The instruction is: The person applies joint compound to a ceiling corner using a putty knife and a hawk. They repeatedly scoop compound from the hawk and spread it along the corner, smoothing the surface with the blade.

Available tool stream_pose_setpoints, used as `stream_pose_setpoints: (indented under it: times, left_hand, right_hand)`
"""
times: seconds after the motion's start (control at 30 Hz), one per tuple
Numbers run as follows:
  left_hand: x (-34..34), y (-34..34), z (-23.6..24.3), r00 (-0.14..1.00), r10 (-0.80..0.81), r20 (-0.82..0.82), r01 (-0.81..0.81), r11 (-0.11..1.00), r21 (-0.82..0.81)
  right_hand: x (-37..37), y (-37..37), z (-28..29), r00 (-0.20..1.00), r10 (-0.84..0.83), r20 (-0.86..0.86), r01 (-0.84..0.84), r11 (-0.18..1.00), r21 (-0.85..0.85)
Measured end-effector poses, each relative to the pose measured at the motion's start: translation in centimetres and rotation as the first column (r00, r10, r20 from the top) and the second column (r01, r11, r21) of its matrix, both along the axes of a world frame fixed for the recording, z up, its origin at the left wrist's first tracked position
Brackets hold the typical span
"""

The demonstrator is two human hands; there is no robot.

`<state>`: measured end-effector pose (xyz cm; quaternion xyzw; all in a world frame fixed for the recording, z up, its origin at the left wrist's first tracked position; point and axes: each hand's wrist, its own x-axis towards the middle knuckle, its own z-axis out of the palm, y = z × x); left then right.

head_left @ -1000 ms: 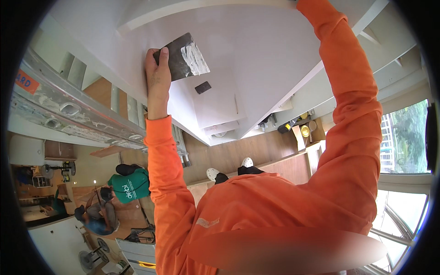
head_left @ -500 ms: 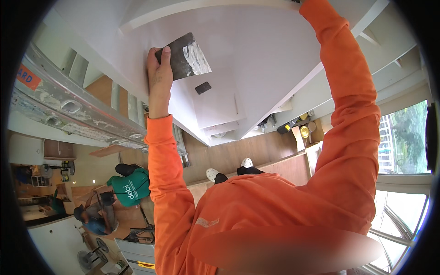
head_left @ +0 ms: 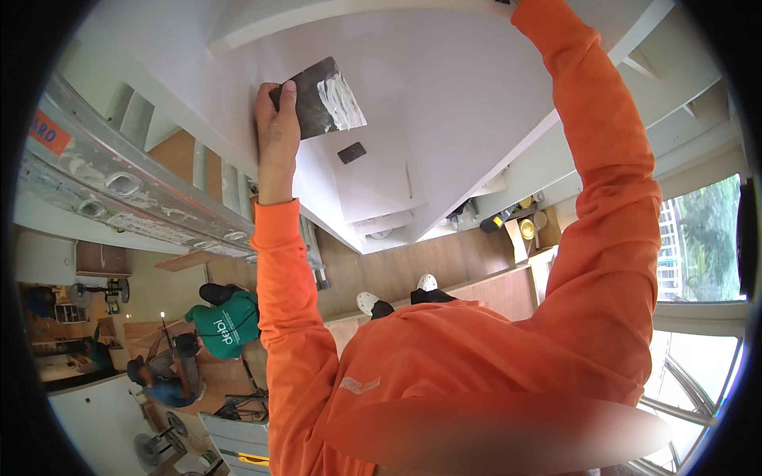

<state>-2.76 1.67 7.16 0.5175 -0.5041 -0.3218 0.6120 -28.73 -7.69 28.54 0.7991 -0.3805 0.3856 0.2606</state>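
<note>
In the head view, the left hand [head_left: 275, 119] is closed around one end of a flat dark plate [head_left: 305, 99], with the thumb pressed on its face. White paste [head_left: 341, 103] is smeared on the plate's far end. The plate is up in front of white shelves [head_left: 460, 95], and a small dark block [head_left: 352, 152] is near it. The right orange sleeve [head_left: 607, 135] goes up past the top edge, so I cannot tell what the right hand grips. A metal ladder [head_left: 155, 194] is on the left.
</note>
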Motion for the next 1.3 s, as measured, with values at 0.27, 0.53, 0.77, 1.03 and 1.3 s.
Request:
stream_pose_setpoints:
  times: [0.27,0.53,0.77,1.03,1.3]
  left_hand:
    - [-0.2,0.4,0.3,1.0,0.017,0.006,-0.017,1.0,0.019]
    - [-0.1,0.3,0.3,1.0,0.007,0.022,-0.008,1.0,0.009]
    - [-0.2,0.2,0.0,1.0,0.004,-0.009,-0.004,1.0,0.005]
    - [-0.1,0.4,0.3,0.999,0.011,0.037,-0.011,1.0,0.012]
    - [-0.6,0.7,0.7,0.999,0.036,0.029,-0.037,0.999,0.011]
  right_hand:
    - [0.9,0.3,0.6,0.993,-0.076,-0.091,0.083,0.993,0.078]
    - [1.6,0.4,0.3,0.992,-0.108,-0.067,0.113,0.991,0.074]
    - [1.8,0.4,0.6,0.99,-0.122,-0.076,0.131,0.982,0.132]
    - [1.1,-1.3,0.5,0.991,-0.1,-0.085,0.107,0.991,0.082]
    - [-0.4,-0.9,0.4,0.99,-0.115,-0.084,0.121,0.99,0.069]
